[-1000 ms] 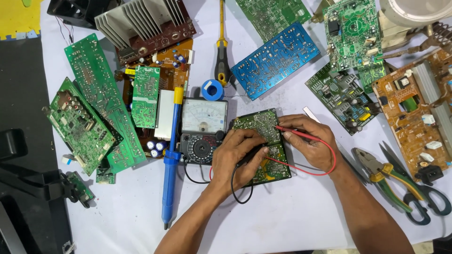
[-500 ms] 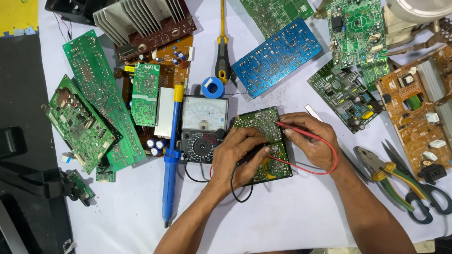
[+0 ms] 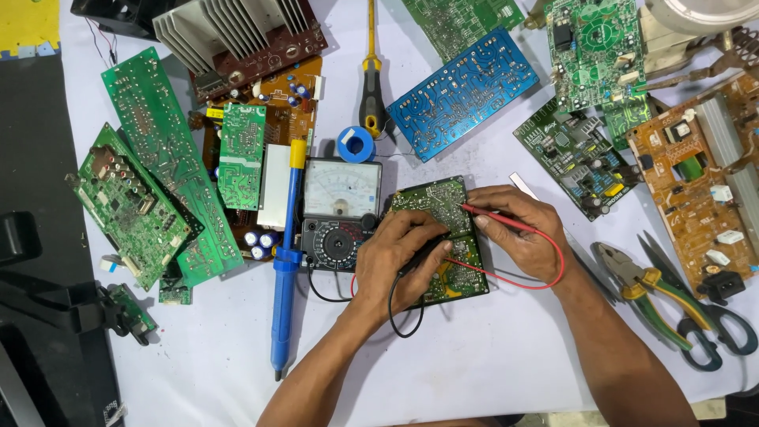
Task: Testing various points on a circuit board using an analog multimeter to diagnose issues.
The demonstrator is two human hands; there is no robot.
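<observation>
Nearest the camera, both forearms entered from the bottom edge, their elbows cut off. The left hand (image 3: 399,257) lay curled over the green board (image 3: 443,237), fingers closed around a black probe (image 3: 423,255) whose tip was hidden beneath the knuckles. The right hand (image 3: 518,233) pinched a red probe (image 3: 494,220) between thumb and fingers, its tip touching the board's upper right area. The board lay flat on the white table (image 3: 490,364), at centre, just right of the meter (image 3: 341,212); the hands covered much of its face, so the contact points could not be made out. A red lead (image 3: 545,273) looped round the right wrist and a black lead (image 3: 405,316) hung below the left hand. The blue desoldering pump (image 3: 285,269) lay just left of the meter. Pliers (image 3: 644,289) and scissors (image 3: 711,324) lay to the right, the scissor handles partly cut by the edge. Further off lay a blue solder reel (image 3: 355,144), a screwdriver (image 3: 371,87), a blue board (image 3: 462,91), green boards at left (image 3: 158,182), and a heatsink (image 3: 229,32) cut off at the top. No containers were in view.
</observation>
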